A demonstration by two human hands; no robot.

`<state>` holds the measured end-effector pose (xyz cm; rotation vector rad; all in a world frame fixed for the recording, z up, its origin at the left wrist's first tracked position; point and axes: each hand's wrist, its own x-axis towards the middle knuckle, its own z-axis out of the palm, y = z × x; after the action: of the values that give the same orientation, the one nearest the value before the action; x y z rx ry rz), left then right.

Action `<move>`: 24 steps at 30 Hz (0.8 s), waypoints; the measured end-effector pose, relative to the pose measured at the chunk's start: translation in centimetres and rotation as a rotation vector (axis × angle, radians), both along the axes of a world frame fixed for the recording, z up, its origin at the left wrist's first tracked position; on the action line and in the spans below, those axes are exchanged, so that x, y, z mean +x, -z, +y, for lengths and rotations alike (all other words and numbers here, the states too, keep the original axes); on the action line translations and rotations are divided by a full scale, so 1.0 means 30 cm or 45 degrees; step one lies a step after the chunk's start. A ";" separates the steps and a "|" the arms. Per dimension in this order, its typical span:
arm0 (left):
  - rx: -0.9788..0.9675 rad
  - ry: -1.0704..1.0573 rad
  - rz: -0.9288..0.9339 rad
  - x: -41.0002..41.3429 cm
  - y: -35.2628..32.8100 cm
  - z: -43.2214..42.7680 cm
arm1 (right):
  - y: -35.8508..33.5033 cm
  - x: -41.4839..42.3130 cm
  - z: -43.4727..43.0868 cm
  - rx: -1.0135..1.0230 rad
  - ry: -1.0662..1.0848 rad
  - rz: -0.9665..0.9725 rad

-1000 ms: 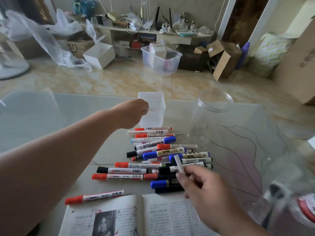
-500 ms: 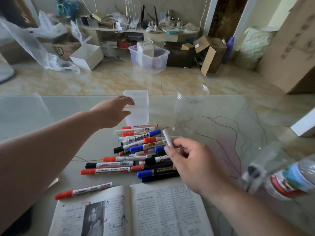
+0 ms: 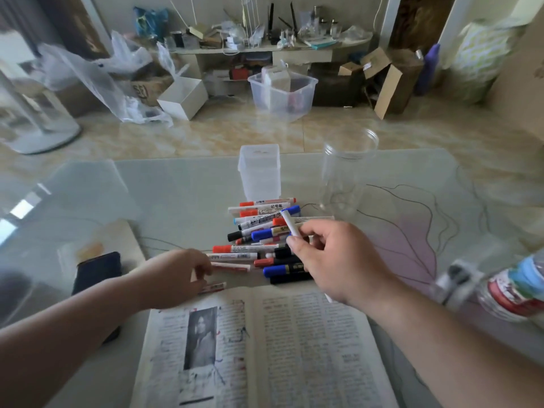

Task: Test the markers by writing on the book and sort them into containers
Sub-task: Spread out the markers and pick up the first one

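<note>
A heap of several markers with red, blue and black caps lies on the glass table, just beyond an open book. My right hand pinches a white marker above the heap, its end pointing up and left. My left hand lies at the heap's near left edge, fingers curled over a red-and-white marker; a second red-and-white marker pokes out beneath it. Behind the heap stand a square translucent container and a round clear jar.
A dark phone lies on the table left of my left hand. A plastic bottle with a red label sits at the right edge. Boxes, bags and a clear bin clutter the floor beyond the table.
My left hand has pulled back from the square container down to the near left edge of the marker heap. My right hand still holds the white marker, a little higher.
</note>
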<state>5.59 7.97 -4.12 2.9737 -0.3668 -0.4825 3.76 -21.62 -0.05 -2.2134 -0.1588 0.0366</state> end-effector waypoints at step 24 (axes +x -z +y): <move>-0.788 -0.269 0.025 -0.137 -0.301 -0.286 | -0.072 -0.086 0.031 0.484 0.125 0.428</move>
<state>1.46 -0.62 4.92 2.3690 -0.1560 -0.3020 1.18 -20.69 2.11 -1.8029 0.1210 0.2981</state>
